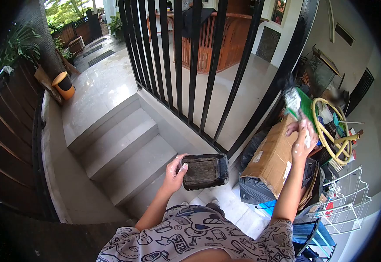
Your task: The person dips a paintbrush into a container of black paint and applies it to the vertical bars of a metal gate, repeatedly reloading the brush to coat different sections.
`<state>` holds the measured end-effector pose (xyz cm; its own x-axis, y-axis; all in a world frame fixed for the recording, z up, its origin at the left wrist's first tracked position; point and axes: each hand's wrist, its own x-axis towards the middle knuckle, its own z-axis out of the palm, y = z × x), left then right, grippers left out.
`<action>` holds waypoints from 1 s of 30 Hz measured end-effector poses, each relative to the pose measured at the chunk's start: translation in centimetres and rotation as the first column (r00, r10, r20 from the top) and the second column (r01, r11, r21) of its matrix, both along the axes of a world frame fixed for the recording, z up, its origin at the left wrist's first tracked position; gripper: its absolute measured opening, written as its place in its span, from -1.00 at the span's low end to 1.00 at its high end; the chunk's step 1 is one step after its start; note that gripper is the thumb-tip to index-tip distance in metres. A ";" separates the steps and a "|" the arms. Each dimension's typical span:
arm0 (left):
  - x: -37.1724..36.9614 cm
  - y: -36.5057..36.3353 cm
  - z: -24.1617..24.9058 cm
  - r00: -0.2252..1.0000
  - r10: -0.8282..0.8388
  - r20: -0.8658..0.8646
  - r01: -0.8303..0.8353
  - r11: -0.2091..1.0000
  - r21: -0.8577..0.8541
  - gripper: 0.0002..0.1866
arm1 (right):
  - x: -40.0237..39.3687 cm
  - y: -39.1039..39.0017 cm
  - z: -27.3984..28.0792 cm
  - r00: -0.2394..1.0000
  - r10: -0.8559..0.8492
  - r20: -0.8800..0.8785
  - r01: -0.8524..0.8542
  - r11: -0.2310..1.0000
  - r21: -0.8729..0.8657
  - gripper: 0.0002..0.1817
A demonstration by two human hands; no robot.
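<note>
In the head view, my left hand (pixel 174 175) grips the left side of a black rectangular tray (pixel 206 173), its thumb over the rim. The inside of the tray looks dark and smeared. My right hand (pixel 304 136), with white marks on it, is closed around the handle of a paintbrush (pixel 292 99). White paint coats part of the brush, and its dark tip points up, overlapping the thick black post (pixel 282 72) of the metal railing in this view. Black vertical bars (pixel 193 61) run left from that post.
Grey steps (pixel 131 159) lie left of the tray. At the right are a long cardboard box (pixel 267 155), a coiled yellow hose (pixel 345 139) and a white drying rack (pixel 345 198). An orange bin (pixel 64 87) stands far left, beside a brown fence (pixel 13 144).
</note>
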<state>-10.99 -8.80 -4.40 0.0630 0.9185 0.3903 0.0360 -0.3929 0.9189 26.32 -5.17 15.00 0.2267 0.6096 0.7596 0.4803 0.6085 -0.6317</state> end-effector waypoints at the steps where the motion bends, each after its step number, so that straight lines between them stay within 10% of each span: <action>1: 0.1 0.0 0.2 1.000 0.001 0.026 -0.001 1.000 -0.004 -0.68 | -0.3 -0.6 -0.5 0.998 -0.022 0.057 0.025 0.999 -0.041 -0.58; 7: 0.4 0.2 0.2 0.998 -0.017 0.054 0.017 1.000 0.002 -0.68 | -0.1 -3.4 -0.6 0.976 0.194 0.098 -0.085 0.757 -0.648 -0.66; 14: 1.7 0.8 0.3 0.998 -0.066 0.011 0.065 0.997 0.040 -0.67 | -0.1 -2.7 3.3 0.981 0.181 0.070 -0.190 0.970 0.152 -0.47; 23: 1.5 0.3 0.3 0.999 -0.023 0.036 0.021 0.998 0.056 -0.66 | -0.4 0.0 -3.2 0.959 0.227 0.167 -0.134 0.890 -0.436 -0.73; 30: 1.1 0.5 0.5 1.000 0.001 0.022 -0.003 0.998 0.066 -0.66 | -0.9 -0.2 3.5 0.979 0.148 0.140 -0.115 0.969 -0.217 -0.69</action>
